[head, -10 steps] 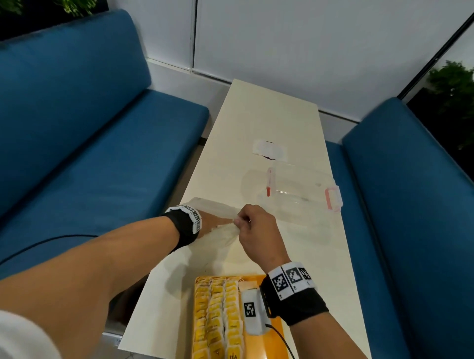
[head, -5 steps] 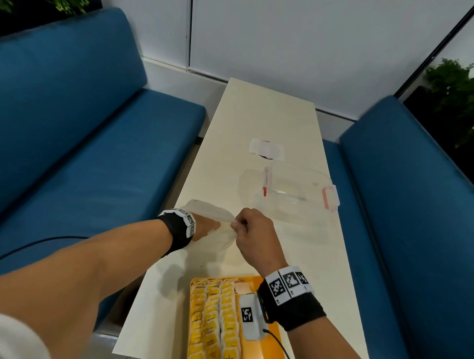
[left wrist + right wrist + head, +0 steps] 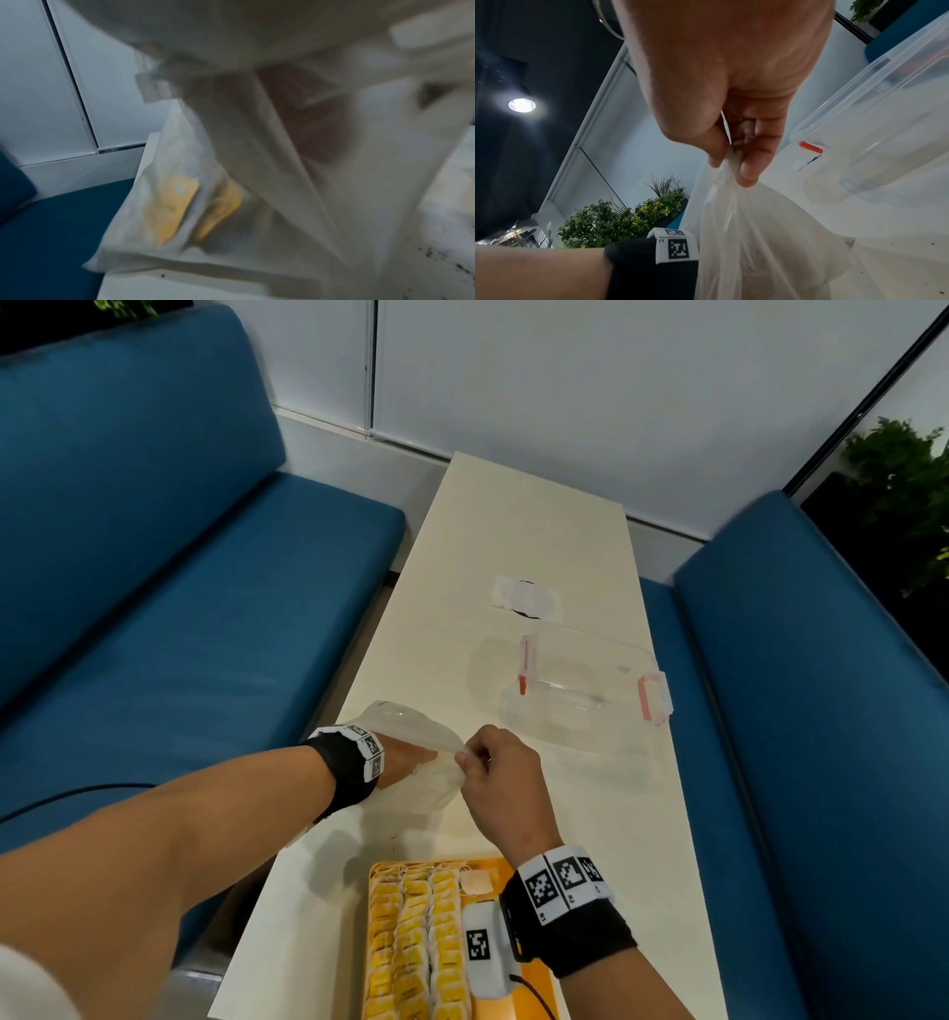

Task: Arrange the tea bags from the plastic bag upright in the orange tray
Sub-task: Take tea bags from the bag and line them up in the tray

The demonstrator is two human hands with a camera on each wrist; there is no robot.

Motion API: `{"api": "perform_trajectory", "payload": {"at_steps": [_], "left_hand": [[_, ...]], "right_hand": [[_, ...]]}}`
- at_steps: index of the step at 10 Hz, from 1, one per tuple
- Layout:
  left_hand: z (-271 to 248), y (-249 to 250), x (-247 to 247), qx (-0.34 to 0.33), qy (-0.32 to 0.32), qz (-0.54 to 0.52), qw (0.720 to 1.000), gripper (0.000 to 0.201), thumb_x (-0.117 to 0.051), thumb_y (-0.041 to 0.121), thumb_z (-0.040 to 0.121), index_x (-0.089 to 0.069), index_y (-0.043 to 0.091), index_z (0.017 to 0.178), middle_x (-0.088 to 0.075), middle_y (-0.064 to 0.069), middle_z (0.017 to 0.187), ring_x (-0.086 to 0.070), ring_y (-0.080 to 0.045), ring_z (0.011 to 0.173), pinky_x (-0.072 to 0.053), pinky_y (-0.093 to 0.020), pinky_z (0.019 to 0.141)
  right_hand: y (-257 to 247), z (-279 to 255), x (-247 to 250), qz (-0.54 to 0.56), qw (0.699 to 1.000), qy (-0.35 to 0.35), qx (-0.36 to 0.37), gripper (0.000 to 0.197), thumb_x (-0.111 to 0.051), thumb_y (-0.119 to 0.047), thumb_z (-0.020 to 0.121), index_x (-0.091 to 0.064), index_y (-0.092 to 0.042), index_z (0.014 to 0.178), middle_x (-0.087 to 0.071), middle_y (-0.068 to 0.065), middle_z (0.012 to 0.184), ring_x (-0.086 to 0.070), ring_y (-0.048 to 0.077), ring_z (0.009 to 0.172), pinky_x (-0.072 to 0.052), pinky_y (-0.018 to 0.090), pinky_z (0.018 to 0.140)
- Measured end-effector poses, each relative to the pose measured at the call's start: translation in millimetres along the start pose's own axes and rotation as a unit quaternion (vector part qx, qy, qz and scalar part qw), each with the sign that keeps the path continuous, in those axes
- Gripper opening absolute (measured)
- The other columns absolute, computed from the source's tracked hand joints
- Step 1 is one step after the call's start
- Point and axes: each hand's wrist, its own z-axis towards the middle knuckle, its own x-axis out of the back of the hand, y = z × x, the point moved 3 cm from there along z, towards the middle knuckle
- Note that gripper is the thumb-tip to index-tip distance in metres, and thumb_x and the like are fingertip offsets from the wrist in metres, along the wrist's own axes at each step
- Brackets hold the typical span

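Right hand [image 3: 500, 775] pinching bag [image 3: 411, 737] mouth | left hand [image 3: 405, 762] inside, grip unclear | hold mouth wide, lift one tea bag [image 3: 170, 209] cleanly.

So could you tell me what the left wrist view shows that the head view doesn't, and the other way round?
Only the left wrist view shows what is inside the plastic bag: yellow tea bags near its bottom, blurred through the film.

Only the head view shows the orange tray with rows of tea bags, the clear lidded container, and the right hand pinching the bag's rim while the left hand is inside it.

Both show the bag, the table and the blue bench.
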Motion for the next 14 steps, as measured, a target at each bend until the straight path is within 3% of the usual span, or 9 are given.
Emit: {"api": "perform_trajectory", "payload": {"at_steps": [1,2,4,5,6,7,11,13,14], "left_hand": [[-13,23,11,-0.132,0.053,0.283,0.949,0.021,-0.04,0.038,0.105,-0.058,0.029,0.099,-0.055,0.009,0.098,-0.051,-0.009,0.089,-0.033,-0.02,0.076],[-17,28,18,-0.133,0.106,0.292,0.941,0.024,-0.047,0.03,0.102,-0.061,0.023,0.121,-0.063,0.003,0.123,-0.056,-0.02,0.114,-0.037,-0.028,0.09],[-34,43,25,-0.168,0.101,0.18,0.964,0.012,-0.052,0.021,0.096,-0.061,0.023,0.102,-0.061,0.007,0.1,-0.051,-0.012,0.092,-0.036,-0.025,0.079],[-48,40,33,-0.172,0.08,-0.049,0.981,0.026,-0.063,0.017,0.086,-0.068,0.024,0.111,-0.069,0.006,0.103,-0.062,-0.01,0.083,-0.055,-0.026,0.075],[-59,37,39,-0.171,0.069,-0.268,0.946,0.028,-0.078,0.01,0.075,-0.074,0.012,0.103,-0.075,-0.009,0.098,-0.071,-0.022,0.082,-0.064,-0.04,0.077],[-72,32,42,-0.16,0.045,-0.442,0.881,0.035,-0.079,0.003,0.078,-0.069,0.003,0.112,-0.073,-0.016,0.103,-0.07,-0.026,0.087,-0.061,-0.035,0.069],[-114,-12,-56,-0.12,-0.095,-0.765,0.626,0.042,-0.072,0.009,0.075,-0.066,0.009,0.116,-0.065,-0.02,0.102,-0.063,-0.032,0.088,-0.056,-0.033,0.057],[-125,-9,-93,-0.085,-0.102,-0.791,0.598,0.024,-0.065,0.011,0.084,-0.069,0.009,0.107,-0.065,-0.02,0.099,-0.065,-0.031,0.079,-0.057,-0.033,0.058],[-126,-9,-104,-0.065,-0.097,-0.793,0.598,0.026,-0.066,0.011,0.084,-0.068,0.009,0.11,-0.066,-0.019,0.098,-0.064,-0.031,0.076,-0.058,-0.033,0.059]], "right_hand": [[3,2,0,0.013,1.0,0.018,-0.011,0.014,-0.06,-0.02,0.095,-0.058,-0.017,0.082,-0.061,-0.004,0.084,-0.057,0.012,0.078,-0.043,0.02,0.065],[7,4,-1,0.024,0.999,0.029,-0.027,0.015,-0.061,-0.022,0.094,-0.058,-0.019,0.079,-0.062,-0.004,0.081,-0.061,0.015,0.077,-0.052,0.03,0.068],[8,8,2,0.007,0.998,0.05,-0.048,0.015,-0.058,-0.02,0.093,-0.058,-0.016,0.079,-0.063,-0.001,0.081,-0.059,0.014,0.074,-0.047,0.024,0.062],[5,10,2,-0.028,0.997,0.06,-0.046,0.015,-0.053,-0.019,0.095,-0.057,-0.01,0.083,-0.059,0.003,0.087,-0.057,0.019,0.077,-0.045,0.028,0.065],[1,10,0,-0.064,0.995,0.061,-0.037,0.015,-0.049,-0.018,0.097,-0.055,-0.009,0.086,-0.056,0.005,0.092,-0.056,0.023,0.081,-0.046,0.033,0.068],[2,10,0,-0.08,0.994,0.063,-0.039,0.015,-0.048,-0.018,0.097,-0.054,-0.009,0.087,-0.055,0.006,0.093,-0.055,0.024,0.082,-0.045,0.034,0.07],[28,-21,-12,-0.059,0.998,-0.006,0.005,0.011,-0.06,-0.028,0.093,-0.059,-0.019,0.086,-0.059,-0.004,0.089,-0.057,0.014,0.078,-0.052,0.032,0.072],[26,-49,0,-0.027,0.999,-0.019,0.02,0.035,-0.069,-0.04,0.085,-0.055,-0.031,0.115,-0.05,-0.014,0.108,-0.059,0.006,0.081,-0.052,0.028,0.073],[24,-67,6,0.005,0.997,-0.013,0.077,0.031,-0.067,-0.019,0.087,-0.058,-0.03,0.114,-0.052,-0.014,0.103,-0.059,0.007,0.084,-0.046,0.018,0.071]]}}
